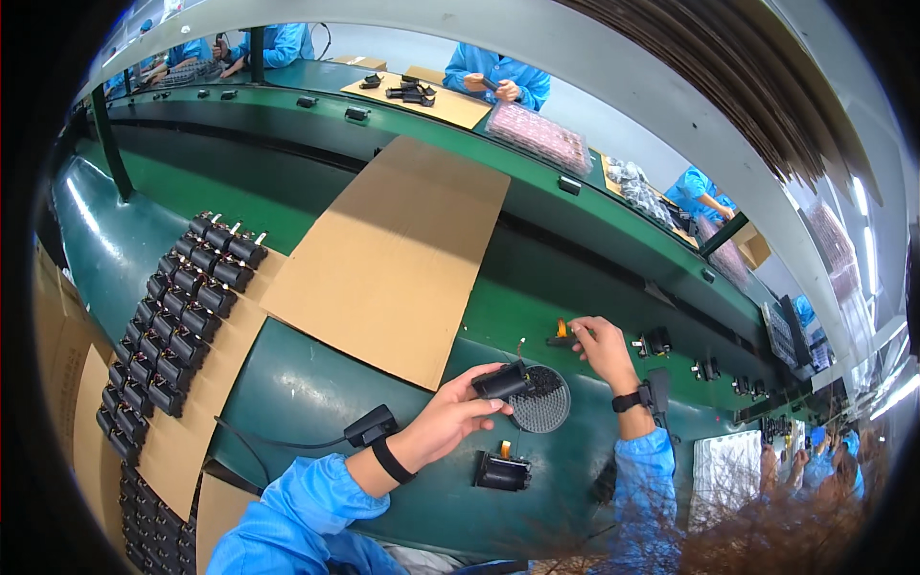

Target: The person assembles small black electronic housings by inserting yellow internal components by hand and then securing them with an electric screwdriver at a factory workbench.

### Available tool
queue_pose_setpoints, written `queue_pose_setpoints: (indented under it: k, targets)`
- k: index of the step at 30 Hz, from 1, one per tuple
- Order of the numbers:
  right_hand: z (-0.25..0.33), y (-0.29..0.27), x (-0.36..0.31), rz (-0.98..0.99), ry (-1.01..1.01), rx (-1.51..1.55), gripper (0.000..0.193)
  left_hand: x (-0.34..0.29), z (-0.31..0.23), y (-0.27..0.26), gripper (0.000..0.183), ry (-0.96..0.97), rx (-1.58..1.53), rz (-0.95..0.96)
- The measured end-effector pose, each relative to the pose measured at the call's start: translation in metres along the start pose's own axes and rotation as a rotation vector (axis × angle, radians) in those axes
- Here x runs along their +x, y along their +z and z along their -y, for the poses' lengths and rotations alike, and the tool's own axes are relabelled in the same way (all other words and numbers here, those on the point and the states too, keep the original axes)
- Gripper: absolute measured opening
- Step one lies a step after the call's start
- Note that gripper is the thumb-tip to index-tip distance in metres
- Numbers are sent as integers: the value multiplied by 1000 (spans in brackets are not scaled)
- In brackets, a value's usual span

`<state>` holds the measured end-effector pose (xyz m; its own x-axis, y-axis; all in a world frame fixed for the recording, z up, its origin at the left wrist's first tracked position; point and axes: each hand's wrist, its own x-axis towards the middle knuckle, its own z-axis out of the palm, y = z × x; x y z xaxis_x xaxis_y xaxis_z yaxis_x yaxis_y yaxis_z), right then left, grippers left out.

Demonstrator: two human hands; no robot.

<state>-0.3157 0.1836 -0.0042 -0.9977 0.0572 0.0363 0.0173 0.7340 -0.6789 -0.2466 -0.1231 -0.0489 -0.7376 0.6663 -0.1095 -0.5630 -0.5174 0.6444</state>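
Note:
My left hand (455, 414) is closed round a black cylindrical housing (500, 381), held above the edge of a round grey dimpled tray (540, 410). A thin wire stands up from the housing. Small dark pieces (546, 381) lie on the tray's far part. Farther right, my right hand (602, 347) pinches the edge of a small flat black part (560, 339) with an orange ribbon (562, 326). Nearer to me, another black housing (502, 473) with a small orange strip rests on the green table, touched by neither hand.
Rows of black housings (182, 321) cover cardboard on the left. A large cardboard sheet (388, 254) lies ahead. Several black units (655, 341) sit along the green strip at right. Beyond a raised ledge, a co-worker (498, 77) handles a dark part near a pink tray stack (539, 137).

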Motion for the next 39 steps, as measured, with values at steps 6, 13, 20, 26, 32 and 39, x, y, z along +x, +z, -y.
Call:
queue_pose_setpoints:
  k: [6,13,20,26,32,39]
  targets:
    - [1,19,-6,-14,-69,30,39,0,5,2,46,-58,-130,4]
    - [59,5,-82,-10,-29,628,36,-7,5,9,50,-24,-154,22]
    - [83,28,-146,-173,12,836,31,-8,8,5,53,19,-112,71]
    - [67,41,-150,-402,-40,951,30,-6,13,7,54,6,-172,80]
    - [77,54,-156,-248,42,825,34,-9,14,15,56,34,-91,38]
    - [76,68,-159,-215,89,800,37,-9,16,19,66,126,78,72]
